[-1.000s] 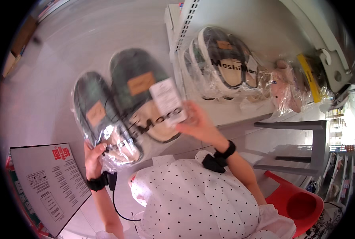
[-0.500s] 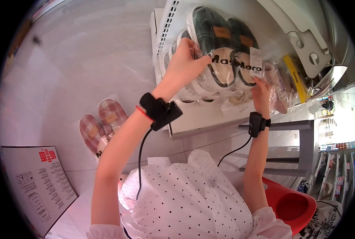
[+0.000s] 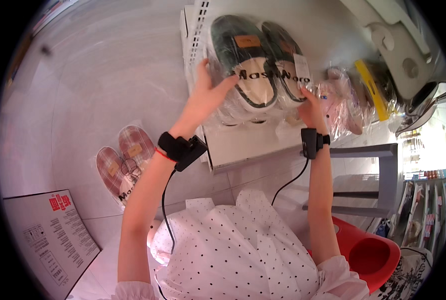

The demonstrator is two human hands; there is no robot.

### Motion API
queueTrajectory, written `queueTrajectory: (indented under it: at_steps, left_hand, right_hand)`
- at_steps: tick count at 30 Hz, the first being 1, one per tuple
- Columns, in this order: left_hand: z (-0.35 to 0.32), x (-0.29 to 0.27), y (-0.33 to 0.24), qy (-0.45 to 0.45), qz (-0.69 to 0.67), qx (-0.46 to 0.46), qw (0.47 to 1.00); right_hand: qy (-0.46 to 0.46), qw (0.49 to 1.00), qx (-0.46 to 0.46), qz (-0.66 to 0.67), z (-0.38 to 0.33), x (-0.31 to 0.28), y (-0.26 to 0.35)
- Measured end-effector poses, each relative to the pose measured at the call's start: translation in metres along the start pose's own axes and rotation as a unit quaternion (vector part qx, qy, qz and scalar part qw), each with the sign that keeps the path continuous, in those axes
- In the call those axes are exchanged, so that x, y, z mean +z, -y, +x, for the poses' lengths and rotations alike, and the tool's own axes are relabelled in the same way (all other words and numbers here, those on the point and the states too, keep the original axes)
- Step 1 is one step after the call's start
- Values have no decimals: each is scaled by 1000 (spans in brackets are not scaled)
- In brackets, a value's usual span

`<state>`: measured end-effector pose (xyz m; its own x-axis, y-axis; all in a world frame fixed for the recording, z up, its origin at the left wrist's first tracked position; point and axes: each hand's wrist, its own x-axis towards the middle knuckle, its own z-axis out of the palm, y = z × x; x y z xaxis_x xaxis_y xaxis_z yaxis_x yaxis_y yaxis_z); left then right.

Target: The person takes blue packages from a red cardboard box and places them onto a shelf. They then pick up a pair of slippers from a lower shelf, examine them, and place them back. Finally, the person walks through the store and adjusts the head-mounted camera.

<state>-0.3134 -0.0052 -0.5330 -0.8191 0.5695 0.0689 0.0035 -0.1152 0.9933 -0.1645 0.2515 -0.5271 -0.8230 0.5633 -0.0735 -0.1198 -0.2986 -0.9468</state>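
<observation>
The bags behind the held one are mostly hidden, so what they contain is hard to tell; the shiny plastic also blurs the pink items (image 3: 340,102) at the right; the shelves at the far right edge are too small to make out.

The floor (image 3: 103,85) is of pale grey tiles; a white rack (image 3: 243,142) stands on it in the middle, far from the person; a red stool (image 3: 370,252) is near, at the right; a white sheet with print (image 3: 48,240) lies near, at the left; a bag with plaid slippers (image 3: 123,162) lies on the floor left of the rack.

The bag of dark green slippers (image 3: 258,65) is at the far end of the rack, against the other bags; the left hand (image 3: 208,95) has its fingers spread wide and presses on the left side of this bag; the right hand (image 3: 310,107) pinches its lower right edge with bent fingers; so the bag sits between both hands, touching both.
</observation>
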Motion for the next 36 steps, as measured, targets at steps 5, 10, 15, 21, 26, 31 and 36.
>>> queueTrajectory:
  at_steps: [5, 10, 15, 21, 26, 31, 36]
  left_hand:
    - [-6, -6, -20, 34, -49, -23, 998]
    - [-7, -11, -23, 21, 58, -26, 998]
    - [-44, -89, -32, -27, 51, -55, 997]
    - [-131, -236, 7, -281, 232, -111, 925]
    - [-240, -326, 121, -242, 617, -234, 712]
    - [-278, -286, 127, -229, 196, -390, 870]
    - [-282, -279, 134, -264, 105, -425, 860]
  right_hand:
    - [3, 1000, 1, -11, -1, 16, 2]
    - [-139, 974, -55, -170, -5, 3, -1]
    - [-258, 797, -399, -373, -52, 37, 26]
    - [98, 742, -481, -456, -120, 153, -13]
    - [325, 850, -186, -370, -128, 232, -155]
    - [300, 800, -23, -519, -120, 216, -288]
    - [289, 833, 204, -426, -130, 231, -291]
